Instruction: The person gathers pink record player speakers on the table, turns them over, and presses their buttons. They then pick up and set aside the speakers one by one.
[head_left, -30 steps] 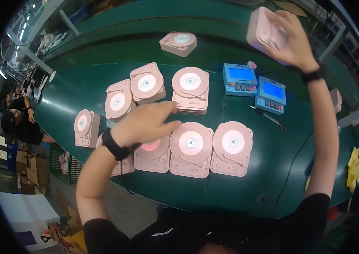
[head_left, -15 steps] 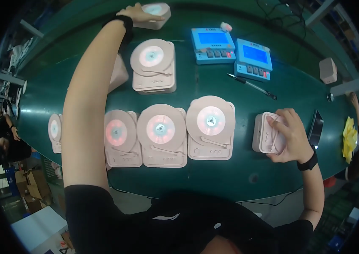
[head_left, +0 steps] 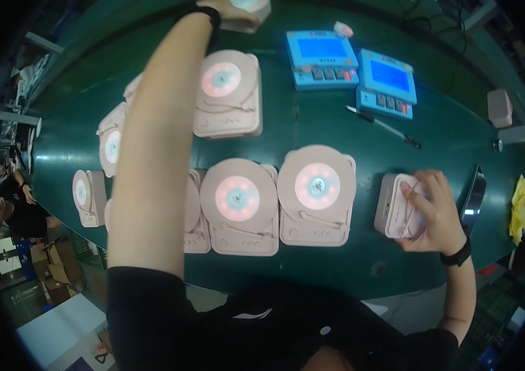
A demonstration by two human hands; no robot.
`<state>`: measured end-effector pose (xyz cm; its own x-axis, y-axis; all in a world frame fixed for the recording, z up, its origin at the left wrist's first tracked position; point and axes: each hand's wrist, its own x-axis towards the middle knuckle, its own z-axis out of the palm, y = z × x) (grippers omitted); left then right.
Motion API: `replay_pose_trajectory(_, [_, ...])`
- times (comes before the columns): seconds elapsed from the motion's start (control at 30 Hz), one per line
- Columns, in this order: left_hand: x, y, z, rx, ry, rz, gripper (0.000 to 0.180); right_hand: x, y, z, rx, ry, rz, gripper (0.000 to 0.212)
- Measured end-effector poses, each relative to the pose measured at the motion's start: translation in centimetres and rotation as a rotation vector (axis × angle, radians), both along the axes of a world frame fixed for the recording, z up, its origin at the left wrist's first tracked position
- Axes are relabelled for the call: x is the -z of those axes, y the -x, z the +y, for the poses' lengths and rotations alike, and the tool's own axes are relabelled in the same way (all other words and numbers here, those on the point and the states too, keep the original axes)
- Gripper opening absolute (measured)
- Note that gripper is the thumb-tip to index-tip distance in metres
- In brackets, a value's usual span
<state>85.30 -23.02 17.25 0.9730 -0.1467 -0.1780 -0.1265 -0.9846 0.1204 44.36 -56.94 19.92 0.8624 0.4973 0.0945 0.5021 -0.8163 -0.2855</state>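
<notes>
- Lowered from its raised spot a second ago, the right hand point(head_left: 432, 213) is now at the right part of the green table point(head_left: 312, 123); the left hand point(head_left: 228, 12) has gone from the middle of the rows to the far side.
- Right hand: thumb and fingers grip the near-right turntable point(head_left: 391, 207), a pink model, well apart from the front row; I cannot tell whether its base bears on the table.
- Left hand: laid against the far turntable point(head_left: 261, 15) at the upper edge, partly cut off; how firmly its fingers close I cannot tell.
- Left forearm point(head_left: 154, 148): hides parts of several turntables beneath it.
- Front row: the right-end turntable point(head_left: 318, 195) and its neighbour point(head_left: 238, 207) stand side by side, discs lit; a third point(head_left: 194, 213) is half hidden.
- Behind them: the back turntable point(head_left: 228, 93), disc lit pinkish.
- Left of the forearm: a lit turntable point(head_left: 113, 139) and another at the table's left point(head_left: 91, 198).
- Beyond: two blue devices with screens point(head_left: 323, 48) point(head_left: 389, 77), a pen point(head_left: 392, 130) just below them.
- Right of the right hand: a dark flat object point(head_left: 474, 201), then yellow material point(head_left: 520, 210).
- Far left: a co-worker in black point(head_left: 21, 213).
</notes>
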Motion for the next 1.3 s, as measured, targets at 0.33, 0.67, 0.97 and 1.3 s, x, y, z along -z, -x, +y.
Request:
replay_pose_trajectory(0.33, [-1.2,1.4,7.0,-0.004,-0.042,-0.334,0.112,-0.8,0.9,0.2,0.039,0.11,0.047,0.083])
replay_pose_trajectory(0.67, [-7.5,15.3,29.2,-0.346,-0.163,-0.423,0.11,0.4,3.4,1.6,0.189,0.143,-0.025,0.093])
replay_pose_trajectory(0.97, [-5.5,29.1,43.6,-0.709,-0.113,-0.399,0.112,0.8,5.6,4.1,0.335,0.201,-0.09,0.085])
replay_pose_trajectory(1.3, [0.6,35.0,47.5,-0.986,-0.013,-0.339,0.112,2.2,5.3,3.5,0.297,0.165,-0.165,0.086])
